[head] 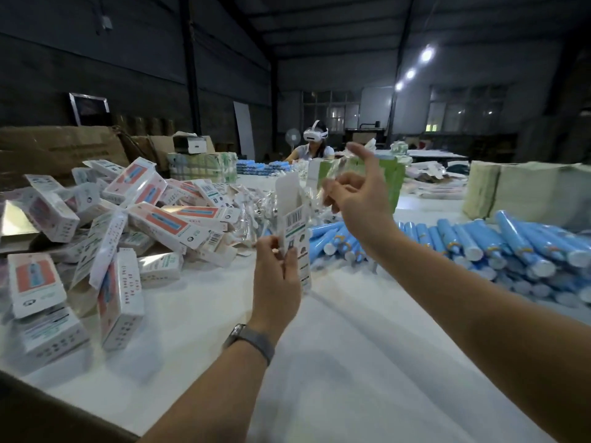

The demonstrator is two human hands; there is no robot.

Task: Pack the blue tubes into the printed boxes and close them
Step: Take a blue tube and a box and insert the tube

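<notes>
The left hand is gripping a printed box upright over the white table, fingers and thumb curling round its lower part. The box is standing tall and narrow, white, showing a barcode panel near the top, a green band under it and small dark icons running down the side; its top flap is standing open, plain white inside. A grey wristband is sitting on the left wrist.

The right hand is hovering just above and to the right of the open flap, thumb and curled fingers pinching a crinkly clear plastic packet, the index finger pointing up. What the packet contains is too blurred to tell.

On the left of the table a heap of closed printed boxes is lying every which way, white with an orange-red panel picturing a blue tube. On the right, a pile of blue tubes is lying on its side, each light blue with a white cap and a coloured band near the cap. More clear packets are lying between the two piles, behind the held box.

Across the table a person wearing a white headset is sitting.
</notes>
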